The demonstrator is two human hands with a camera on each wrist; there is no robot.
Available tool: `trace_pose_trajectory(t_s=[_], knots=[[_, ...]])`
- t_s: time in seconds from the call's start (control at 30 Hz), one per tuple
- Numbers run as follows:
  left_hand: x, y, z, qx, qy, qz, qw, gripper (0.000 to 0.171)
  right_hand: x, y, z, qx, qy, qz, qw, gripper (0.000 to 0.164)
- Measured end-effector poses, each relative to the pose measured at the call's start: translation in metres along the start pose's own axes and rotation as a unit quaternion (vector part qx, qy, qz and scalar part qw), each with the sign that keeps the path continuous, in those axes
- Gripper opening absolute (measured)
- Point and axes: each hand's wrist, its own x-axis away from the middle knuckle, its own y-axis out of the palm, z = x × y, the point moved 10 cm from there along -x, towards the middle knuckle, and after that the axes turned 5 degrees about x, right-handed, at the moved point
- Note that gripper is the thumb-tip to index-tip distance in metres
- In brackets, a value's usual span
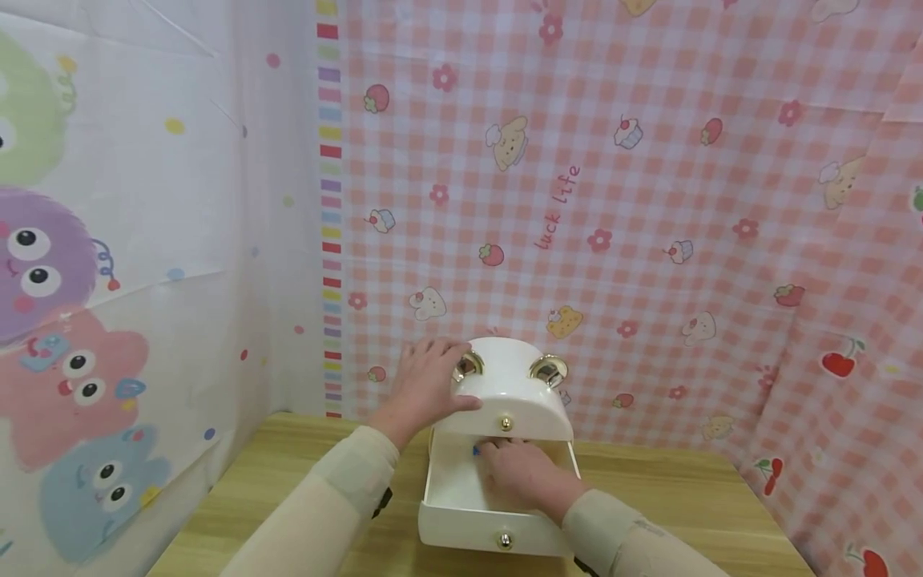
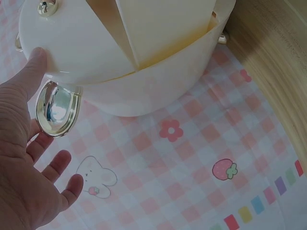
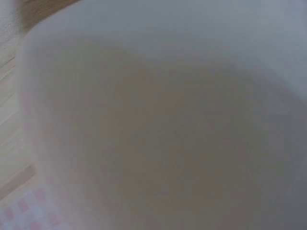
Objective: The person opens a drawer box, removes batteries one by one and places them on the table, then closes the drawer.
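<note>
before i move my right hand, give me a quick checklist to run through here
1. Lower drawer pulled out: ok.
2. Left hand on the white box: ok, thumb on its front, beside a gold ring.
3. Right hand inside the drawer: ok.
4. Blue item in sight: ok, small, by the right hand's fingers.
5. Right hand gripping it: cannot tell.
6. Drawer free to close: not ok, right hand inside.

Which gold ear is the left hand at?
The left gold ear in the head view: the left hand is right at it. The right gold ear, across the white box top, has no hand at it.
</note>
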Motion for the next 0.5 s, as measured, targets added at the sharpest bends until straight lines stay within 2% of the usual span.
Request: trace_pose_trajectory(t_s=[0.1, 0.27, 0.4, 0.5], knots=[[0.0, 0.0, 0.0, 0.001, 0.001, 0.002, 1.0, 0.093, -0.003, 0.003, 0.001, 0.012, -0.005, 0.021, 1.0, 0.035], [0.0, 0.0, 0.001, 0.007, 0.002, 0.0, 1.0, 0.093, -0.007, 0.003, 0.0, 0.013, 0.004, 0.018, 1.0, 0.028], [0.0, 0.001, 0.0, 0.014, -0.002, -0.005, 0.9999, 0.094, -0.006, 0.003, -0.006, 0.055, -0.02, 0.021, 0.998, 0.026], [0.0, 0.001, 0.0, 0.015, -0.003, -0.006, 0.9999, 0.094, -0.006, 0.003, -0.011, 0.065, -0.044, 0.033, 0.996, 0.02]])
